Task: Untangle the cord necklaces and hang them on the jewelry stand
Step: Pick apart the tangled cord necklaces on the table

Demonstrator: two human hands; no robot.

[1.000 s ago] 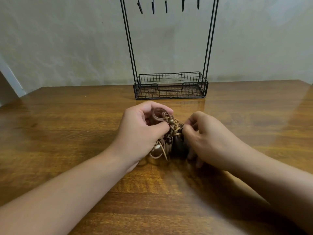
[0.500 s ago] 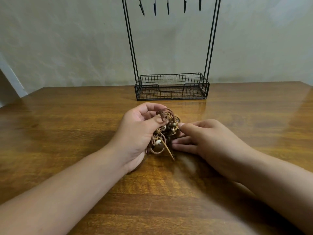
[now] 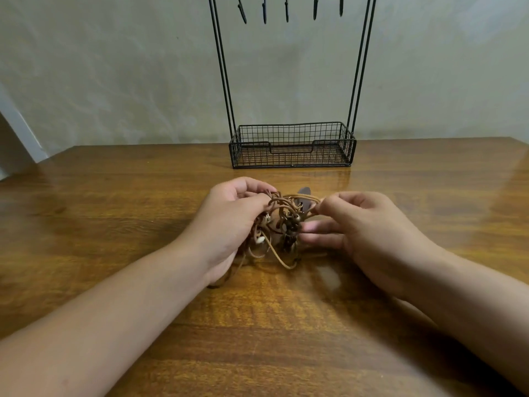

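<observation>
Pale plaster wall [image 3: 114, 75] rises behind a glossy brown wooden table [image 3: 114, 202], whose far edge meets it. Near that far edge stands a black wire jewelry stand [image 3: 292, 144]: a mesh basket at the base, thin uprights on each side, and small hooks [image 3: 264, 12] hanging from the top bar. Between the two hands, in front of the stand and well apart from it, sits the knot of brown cord necklaces [image 3: 282, 222] with small beads; a few loops trail onto the table. The left hand [image 3: 229, 224] grips the left side of the bundle, fingers curled round the cords. The right hand [image 3: 363, 227] pinches several strands between thumb and forefinger at the upper right of the bundle, its lower fingers stretched toward the beads.
</observation>
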